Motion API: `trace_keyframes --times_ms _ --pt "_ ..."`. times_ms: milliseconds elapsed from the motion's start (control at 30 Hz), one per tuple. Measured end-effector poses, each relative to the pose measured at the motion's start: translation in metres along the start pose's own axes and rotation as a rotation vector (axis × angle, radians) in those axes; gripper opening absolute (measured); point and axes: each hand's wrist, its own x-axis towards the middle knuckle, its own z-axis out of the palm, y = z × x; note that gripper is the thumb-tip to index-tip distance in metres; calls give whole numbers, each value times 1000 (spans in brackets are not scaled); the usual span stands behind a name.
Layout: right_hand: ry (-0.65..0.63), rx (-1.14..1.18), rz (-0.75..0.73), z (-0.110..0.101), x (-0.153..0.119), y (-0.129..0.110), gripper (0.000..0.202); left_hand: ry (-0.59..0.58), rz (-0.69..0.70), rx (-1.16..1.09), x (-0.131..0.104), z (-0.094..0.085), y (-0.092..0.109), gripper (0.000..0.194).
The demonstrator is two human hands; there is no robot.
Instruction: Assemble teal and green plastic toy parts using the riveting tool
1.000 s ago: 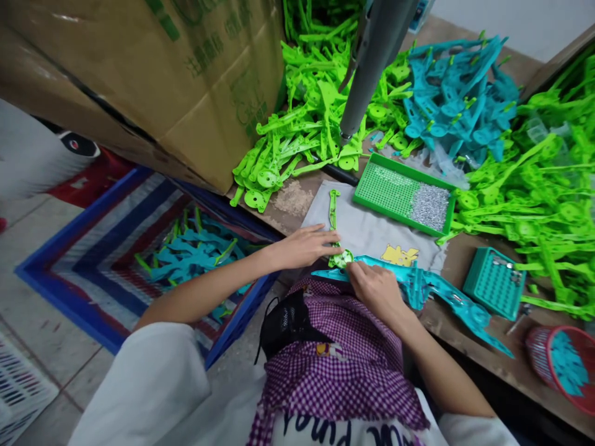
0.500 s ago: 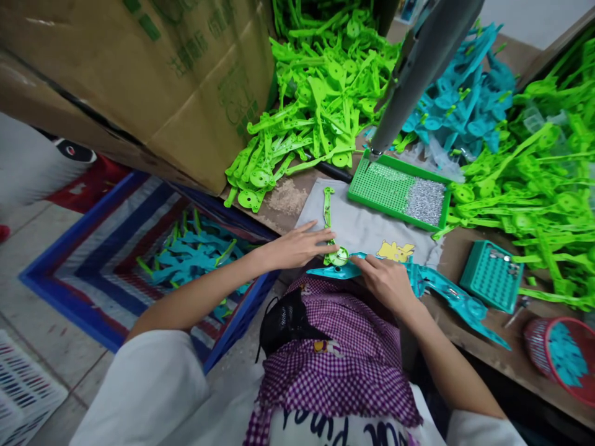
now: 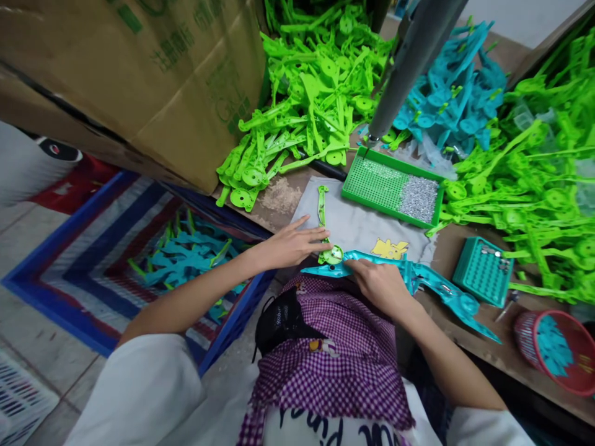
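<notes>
Several pieces [image 3: 186,248] in our crate [image 3: 65,237] look done; piled green parts [image 3: 320,74] remain. At the desk [image 3: 279,197] edge, our left hand [image 3: 292,244] spreads its fingers on a green arm [image 3: 321,201]; our right hand [image 3: 383,285] bunches its fingers over a blue piece [image 3: 458,297], can't tell if gripping. Hanging grey tool [image 3: 395,87] now ends by the tray [image 3: 390,213] corner, not left of it like a second ago.

Slim pc [image 3: 321,207] is lime grn, long pc [image 3: 450,293] turq, cloth [image 3: 356,224] lt gry w/ yel print [image 3: 389,249], wide tray [image 3: 374,179] grn, apron [image 3: 344,316] purp/wht chkd, crate [image 3: 238,328] blu w/ red/wht/blu striped liner [image 3: 93,269], bskt [image 3: 525,337] red, carton [image 3: 144,87] brn.
</notes>
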Motion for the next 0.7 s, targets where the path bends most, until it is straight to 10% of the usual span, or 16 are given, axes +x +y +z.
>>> trace_keyframes --times_ms 333,700 --pt "-4 12 -28 0 1 0 33 371 18 -173 12 5 41 25" --pt "114 277 -101 19 -18 25 36 268 -62 -83 21 31 59 36"
